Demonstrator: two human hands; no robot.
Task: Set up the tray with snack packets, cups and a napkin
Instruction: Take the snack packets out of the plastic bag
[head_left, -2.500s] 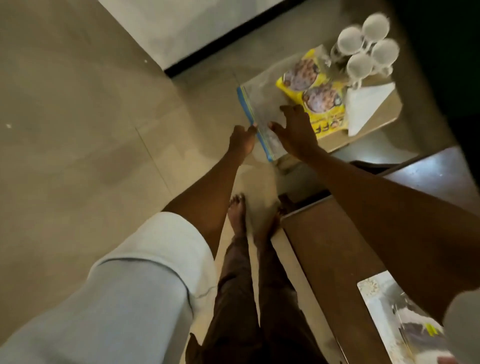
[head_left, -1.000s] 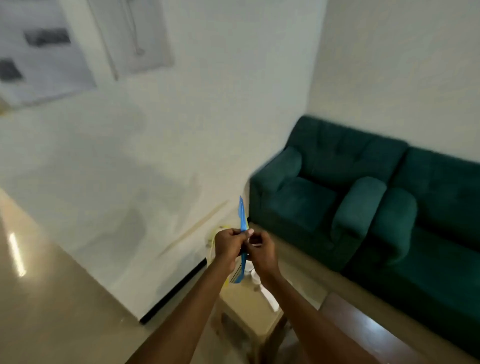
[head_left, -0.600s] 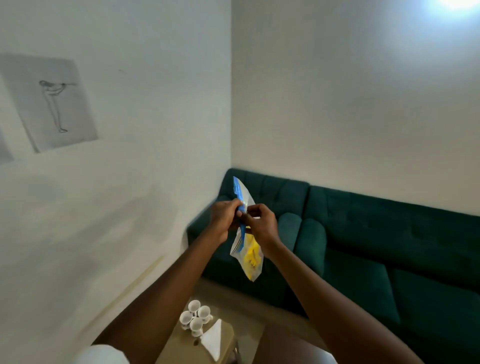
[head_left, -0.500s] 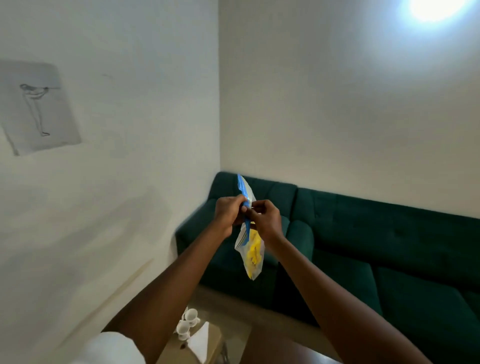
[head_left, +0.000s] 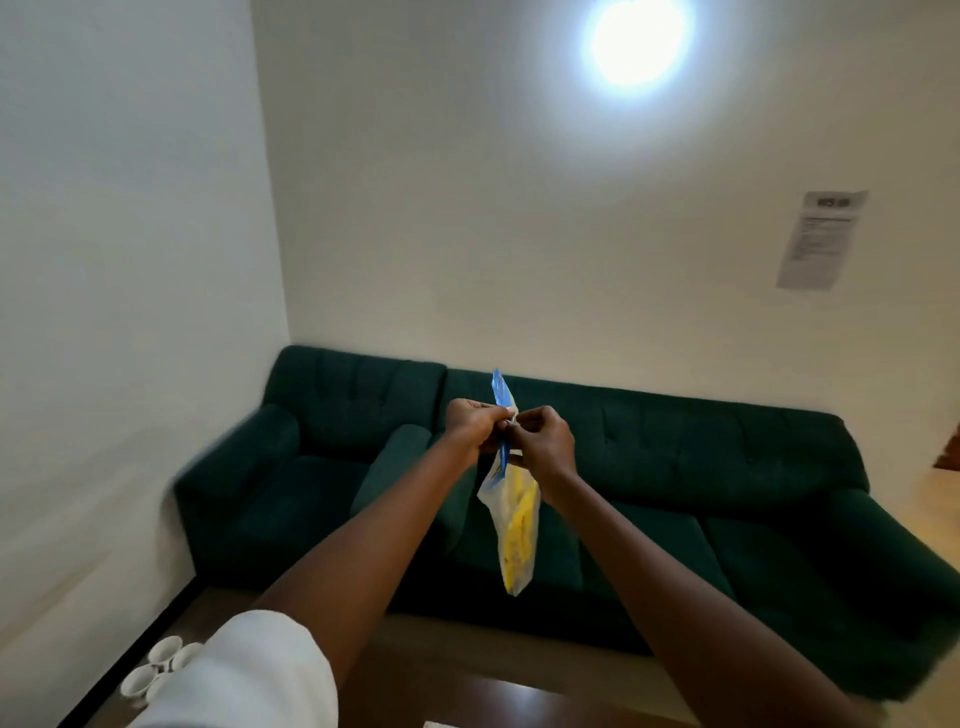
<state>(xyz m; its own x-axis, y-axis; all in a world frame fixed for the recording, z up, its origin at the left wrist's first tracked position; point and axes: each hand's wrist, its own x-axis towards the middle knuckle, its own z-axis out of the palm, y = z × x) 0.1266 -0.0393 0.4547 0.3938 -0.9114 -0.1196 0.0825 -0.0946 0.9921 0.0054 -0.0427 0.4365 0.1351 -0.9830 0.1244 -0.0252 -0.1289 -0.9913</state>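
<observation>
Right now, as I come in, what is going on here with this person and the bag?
A person holds a clear plastic zip bag with a blue seal strip up before a dark green sofa. The left hand and the right hand both pinch the blue strip, close together. Yellow snack packets hang inside, not yet taken out. Whether the seal is open I cannot tell. Small white cups stand low at the left.

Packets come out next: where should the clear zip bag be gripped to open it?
Pinch the blue zip strip at the top, one lip from each side, as the left hand and right hand do. The zip bag hangs edge-on, the yellow packets weighing its bottom.
</observation>
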